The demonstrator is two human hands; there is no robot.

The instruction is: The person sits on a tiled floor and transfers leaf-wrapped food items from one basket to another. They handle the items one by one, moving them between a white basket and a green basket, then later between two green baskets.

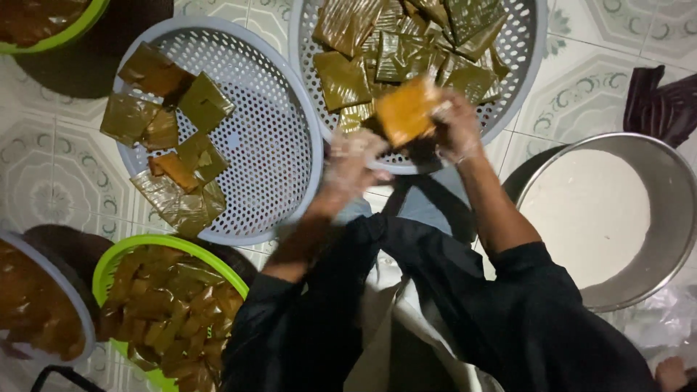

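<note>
Near the top centre, over the rim of the upper perforated basket (pixel 534 65), the gloved right hand (pixel 456 129) clamps one edge of a flat orange wrapped packet (pixel 406 110) while the left hand (pixel 348 161) curls beneath, grip unclear — looks light, soft, slippery, best pinched by its edges.

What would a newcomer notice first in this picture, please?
First, the orange-brown flat piece at top centre, held up between the left hand and the right hand, both in thin clear gloves. Around it are two white perforated trays with green-brown wrapped squares, and a large metal basin at the right.
</note>
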